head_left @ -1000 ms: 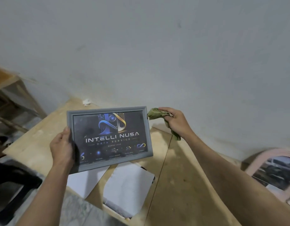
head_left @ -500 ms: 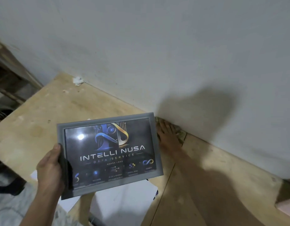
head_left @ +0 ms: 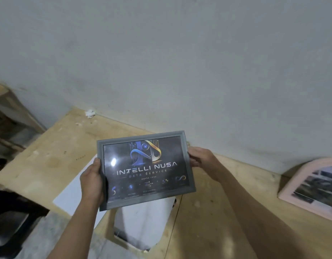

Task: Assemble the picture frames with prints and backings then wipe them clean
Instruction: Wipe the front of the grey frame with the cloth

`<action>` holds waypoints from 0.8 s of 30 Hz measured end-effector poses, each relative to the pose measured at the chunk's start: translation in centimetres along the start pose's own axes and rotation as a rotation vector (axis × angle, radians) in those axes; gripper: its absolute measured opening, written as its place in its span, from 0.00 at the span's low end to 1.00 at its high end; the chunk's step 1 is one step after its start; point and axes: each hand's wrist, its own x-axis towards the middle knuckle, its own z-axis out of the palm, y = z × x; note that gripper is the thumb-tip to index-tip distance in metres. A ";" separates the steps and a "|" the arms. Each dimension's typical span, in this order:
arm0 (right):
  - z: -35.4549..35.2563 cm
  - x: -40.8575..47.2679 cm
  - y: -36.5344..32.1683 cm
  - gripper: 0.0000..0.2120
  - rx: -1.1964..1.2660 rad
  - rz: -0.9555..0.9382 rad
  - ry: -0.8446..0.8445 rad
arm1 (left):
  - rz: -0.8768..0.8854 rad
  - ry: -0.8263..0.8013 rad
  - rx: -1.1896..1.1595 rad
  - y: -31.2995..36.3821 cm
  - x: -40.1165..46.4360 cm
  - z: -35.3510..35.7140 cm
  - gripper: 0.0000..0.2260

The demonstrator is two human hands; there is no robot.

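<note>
R hand [head_left: 200, 157] now gripping frame [head_left: 145, 170]

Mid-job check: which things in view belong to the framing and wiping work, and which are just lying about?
Job:
- grey rectangular picture frame with dark print, held by left hand and right hand
- pink arched frame
- white sheets

Lying about:
- crumpled white scrap
- plywood tabletop

Plywood table [head_left: 49, 152]; white sheets [head_left: 75, 191], pink frame [head_left: 299, 186].
</note>
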 end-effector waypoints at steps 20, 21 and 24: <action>-13.7 -20.3 0.6 0.13 -0.122 -0.067 0.772 | 0.469 -0.803 0.574 2.4 -11.1 13.2 0.05; -14.5 -20.2 1.1 0.13 -0.152 -0.068 0.781 | 0.490 -0.799 0.592 2.2 -11.1 14.0 0.05; -17.6 -19.3 2.3 0.07 -0.187 -0.040 0.829 | 0.489 -0.798 0.628 0.7 -10.6 17.6 0.02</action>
